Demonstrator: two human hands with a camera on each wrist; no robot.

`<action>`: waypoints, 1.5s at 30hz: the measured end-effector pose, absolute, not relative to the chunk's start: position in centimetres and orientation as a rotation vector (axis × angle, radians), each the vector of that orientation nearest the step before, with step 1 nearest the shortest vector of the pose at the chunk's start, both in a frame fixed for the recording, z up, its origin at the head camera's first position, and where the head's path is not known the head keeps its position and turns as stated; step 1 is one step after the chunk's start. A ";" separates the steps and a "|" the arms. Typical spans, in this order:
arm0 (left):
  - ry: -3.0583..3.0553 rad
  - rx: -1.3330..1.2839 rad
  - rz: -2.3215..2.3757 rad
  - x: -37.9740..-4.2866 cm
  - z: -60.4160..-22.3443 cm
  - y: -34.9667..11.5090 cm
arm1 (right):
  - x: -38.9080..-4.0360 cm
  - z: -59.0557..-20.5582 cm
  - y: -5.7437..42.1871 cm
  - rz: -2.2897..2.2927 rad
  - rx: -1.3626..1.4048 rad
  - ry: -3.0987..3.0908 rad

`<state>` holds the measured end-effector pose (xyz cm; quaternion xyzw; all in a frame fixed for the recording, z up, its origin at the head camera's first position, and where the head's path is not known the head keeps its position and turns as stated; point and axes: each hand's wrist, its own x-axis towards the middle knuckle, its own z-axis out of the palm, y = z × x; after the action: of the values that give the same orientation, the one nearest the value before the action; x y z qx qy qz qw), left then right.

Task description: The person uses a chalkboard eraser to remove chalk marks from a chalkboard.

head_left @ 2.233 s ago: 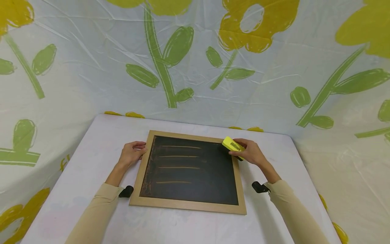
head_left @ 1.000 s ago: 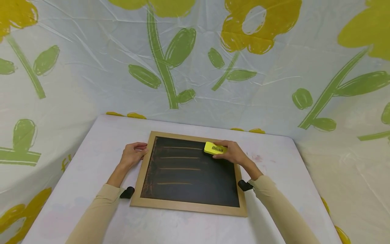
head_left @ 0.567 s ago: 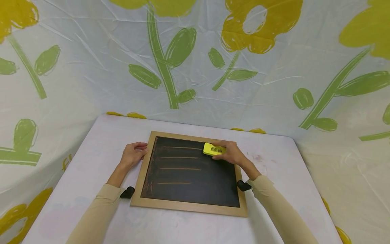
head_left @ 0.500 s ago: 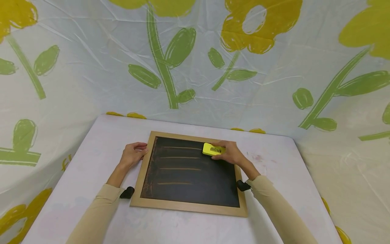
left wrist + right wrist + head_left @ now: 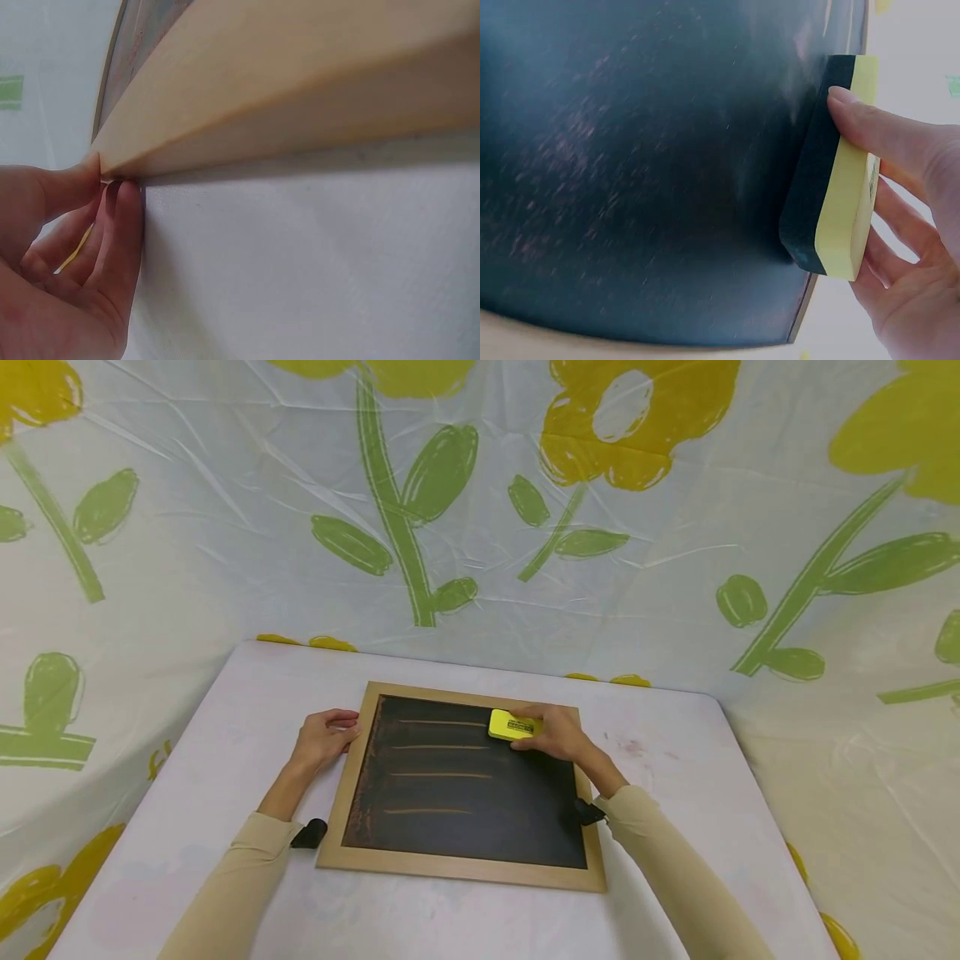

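A chalkboard in a pale wooden frame lies on the table, with several orange chalk lines across its left half. My right hand holds a yellow eraser by its sides near the board's top edge. Its dark felt face lies against the black surface in the right wrist view, at the right end of the uppermost line. On the other side, my left hand grips the left frame edge; the left wrist view has the thumb at the wood and the fingers just below.
The white table carries the board and shows faint reddish smudges to its right. Behind and beside it hangs a flower-printed cloth. Black wrist cameras sit at both beige sleeves.
My right hand has carried the eraser from the board's top right corner leftward along the upper edge, up to the top line's right end. The left hand stays at the frame.
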<state>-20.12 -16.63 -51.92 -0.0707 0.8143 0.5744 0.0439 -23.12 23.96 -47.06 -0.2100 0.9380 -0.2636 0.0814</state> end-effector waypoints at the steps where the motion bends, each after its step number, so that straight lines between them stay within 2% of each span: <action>1: 2.487 -0.213 1.762 -20.1 -51.9 -16.7 | -23.1 -47.0 23.8 -0.778 -0.630 2.805; 8: 2.488 -0.158 1.823 -19.9 -51.8 -16.7 | -23.3 -46.6 22.5 -0.749 -0.637 2.796; 22: 2.491 -0.231 1.745 -20.3 -51.9 -16.7 | -24.1 -46.8 20.6 -0.774 -0.795 2.761; 34: 2.498 -0.207 1.744 -20.2 -51.9 -16.6 | -24.5 -46.7 18.5 -0.763 -0.824 2.736; 45: 2.506 -0.178 1.764 -20.3 -52.3 -16.9 | -25.5 -46.8 15.2 -0.714 -0.857 2.708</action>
<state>-20.33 -16.92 -52.29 -0.0580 0.8157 0.5744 0.0359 -25.47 15.22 -46.82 -0.2910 0.9194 -0.2424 0.1064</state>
